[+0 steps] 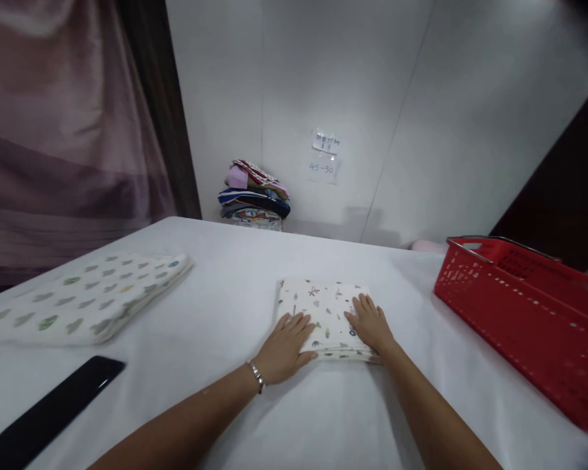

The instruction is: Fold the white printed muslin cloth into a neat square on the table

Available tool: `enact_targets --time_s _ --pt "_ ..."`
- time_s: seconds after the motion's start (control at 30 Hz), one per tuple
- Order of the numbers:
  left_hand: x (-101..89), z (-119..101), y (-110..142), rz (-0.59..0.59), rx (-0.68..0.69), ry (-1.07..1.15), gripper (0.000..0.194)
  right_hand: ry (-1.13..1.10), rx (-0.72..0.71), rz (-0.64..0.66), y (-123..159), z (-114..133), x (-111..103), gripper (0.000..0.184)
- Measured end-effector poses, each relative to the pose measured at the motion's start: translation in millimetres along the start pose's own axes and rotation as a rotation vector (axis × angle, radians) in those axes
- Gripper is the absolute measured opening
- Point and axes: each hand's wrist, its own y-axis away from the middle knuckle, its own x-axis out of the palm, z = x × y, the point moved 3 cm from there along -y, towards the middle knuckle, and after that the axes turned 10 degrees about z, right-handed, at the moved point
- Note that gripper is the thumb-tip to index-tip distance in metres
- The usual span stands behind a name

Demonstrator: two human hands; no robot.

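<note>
A small folded white cloth with a scattered print lies on the white table in front of me. My left hand rests flat on its near left corner, fingers stretched out; a bracelet is on that wrist. On the cloth's near right part, my right hand lies flat, its fingers also extended. Neither hand grips anything.
A larger folded cloth with grey-green spots lies at the left. A black flat object sits near the front left edge. A red plastic basket stands at the right. A stack of folded fabrics rests against the wall behind.
</note>
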Motion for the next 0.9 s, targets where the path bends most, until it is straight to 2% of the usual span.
enact_targets --time_s 0.07,0.13,0.2,0.3,0.37,0.47,0.63,0.9 --pt "-4.3 1.8 -3.4 0.043 -0.024 0.097 0.053 0.008 -0.019 -0.024 -1.4 -2.2 5.4 0.057" --pt "-11.5 12.2 -12.0 0.065 -0.114 0.260 0.046 0.008 -0.041 -0.035 -2.4 -3.7 6.7 0.056" --pt "-21.1 31.8 -24.1 0.026 -0.271 0.387 0.040 0.007 -0.059 -0.044 -2.9 -4.7 6.1 0.054" --pt "-33.4 70.0 -42.1 -0.105 -0.522 0.410 0.036 0.008 -0.071 -0.052 -2.8 -5.1 5.6 0.054" --pt "-34.5 94.1 -50.5 -0.146 -0.677 0.424 0.038 0.005 -0.063 -0.052 -2.7 -5.0 6.1 0.054" --pt "-28.0 119.6 -58.4 -0.134 -0.841 0.475 0.039 -0.005 -0.046 -0.046 -3.0 -5.0 7.2 0.055" --pt "-20.1 135.6 -71.6 -0.097 -0.929 0.524 0.035 0.007 -0.040 -0.047 -3.8 -5.4 7.5 0.056" --pt "-17.6 136.0 -94.7 -0.102 -0.957 0.459 0.043 0.019 -0.044 -0.081 -5.2 -5.6 8.3 0.054"
